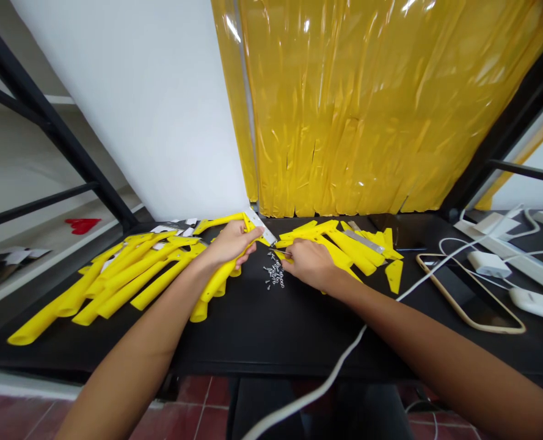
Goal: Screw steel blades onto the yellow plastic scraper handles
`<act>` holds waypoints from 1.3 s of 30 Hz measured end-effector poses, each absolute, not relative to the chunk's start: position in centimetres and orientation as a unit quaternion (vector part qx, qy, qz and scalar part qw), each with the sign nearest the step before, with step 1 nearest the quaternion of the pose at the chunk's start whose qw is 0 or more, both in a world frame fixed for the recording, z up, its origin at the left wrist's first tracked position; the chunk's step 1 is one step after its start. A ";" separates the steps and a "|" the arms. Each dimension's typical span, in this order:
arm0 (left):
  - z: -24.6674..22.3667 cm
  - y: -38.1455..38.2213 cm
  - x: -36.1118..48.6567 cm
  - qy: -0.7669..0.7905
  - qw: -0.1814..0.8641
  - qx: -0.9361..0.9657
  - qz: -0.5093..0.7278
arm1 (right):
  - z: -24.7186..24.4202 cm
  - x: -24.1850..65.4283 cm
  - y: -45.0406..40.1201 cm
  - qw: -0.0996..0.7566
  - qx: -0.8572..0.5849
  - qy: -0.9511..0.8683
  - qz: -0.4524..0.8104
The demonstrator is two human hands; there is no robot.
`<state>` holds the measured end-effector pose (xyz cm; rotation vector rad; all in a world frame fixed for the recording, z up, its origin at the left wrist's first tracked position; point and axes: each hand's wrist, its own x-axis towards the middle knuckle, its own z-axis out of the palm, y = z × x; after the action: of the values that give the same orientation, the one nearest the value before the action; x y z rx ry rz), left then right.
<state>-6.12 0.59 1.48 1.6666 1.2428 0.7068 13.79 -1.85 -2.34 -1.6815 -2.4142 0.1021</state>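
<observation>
My left hand [235, 243] is closed around a yellow plastic handle [219, 279] that has a flat metal blade [261, 227] at its far end. My right hand [311, 263] pinches a thin metal tool [281, 251], its tip close to the blade's near corner; its exact kind is too small to tell. Between the hands and just below them lies a loose heap of small screws [275, 274] on the black table [271, 342]. Several yellow handles [129, 272] are piled left of my left hand, some with metal blades. More yellow parts [351, 247] lie beyond my right hand.
A phone in a tan case [473, 296] lies at the right, beside white chargers [488, 264] and a power strip [523, 253]. A white cable [339, 366] crosses the table's front edge under my right arm. Yellow plastic sheeting [367, 110] and a white panel [152, 104] stand behind.
</observation>
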 end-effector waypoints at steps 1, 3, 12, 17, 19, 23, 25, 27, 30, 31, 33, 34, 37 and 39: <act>1.5 0.6 -6.2 0.504 0.456 0.676 0.285 | -2.5 13.9 -1.8 0.105 -0.569 -0.815 0.034; 1.4 0.7 -6.2 0.503 0.455 0.676 0.286 | -2.6 14.1 -1.8 0.123 -0.568 -0.813 0.032; 2.0 0.4 -6.3 0.518 0.464 0.655 0.294 | -1.7 16.4 -2.1 0.240 -0.549 -0.796 0.088; 1.9 0.4 -6.2 0.523 0.453 0.662 0.287 | -2.4 16.0 -2.8 0.146 -0.468 -0.868 0.072; 1.9 0.3 -6.1 0.522 0.458 0.661 0.285 | -2.8 15.5 -2.9 0.120 -0.477 -0.870 0.046; 2.0 0.2 -5.9 0.522 0.469 0.654 0.282 | -2.7 15.1 -2.5 0.095 -0.514 -0.850 0.067; 2.0 0.2 -5.8 0.526 0.468 0.654 0.276 | -2.5 15.1 -2.2 0.091 -0.537 -0.830 0.115; 2.1 0.2 -5.8 0.529 0.468 0.656 0.269 | -2.3 15.3 -1.8 0.098 -0.557 -0.809 0.162; 2.2 0.4 -6.2 0.531 0.468 0.656 0.259 | -1.9 15.8 -1.5 0.136 -0.543 -0.790 0.251; 2.2 0.5 -6.3 0.531 0.469 0.658 0.256 | -1.8 16.1 -1.5 0.161 -0.520 -0.787 0.290; 2.2 0.7 -6.7 0.528 0.472 0.660 0.251 | -1.2 16.9 -1.6 0.221 -0.458 -0.783 0.359; 2.2 0.8 -6.8 0.526 0.475 0.660 0.248 | -0.9 17.4 -1.7 0.254 -0.427 -0.780 0.381; 2.0 0.7 -6.6 0.517 0.499 0.651 0.245 | -0.1 18.7 -2.1 0.338 -0.384 -0.745 0.429; 1.7 0.4 -6.1 0.502 0.520 0.644 0.249 | 0.1 19.2 -2.3 0.367 -0.380 -0.690 0.495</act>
<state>-6.06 0.36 1.74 1.5448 1.2043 0.5979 19.19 -2.29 0.10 -0.9761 -1.7721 1.2713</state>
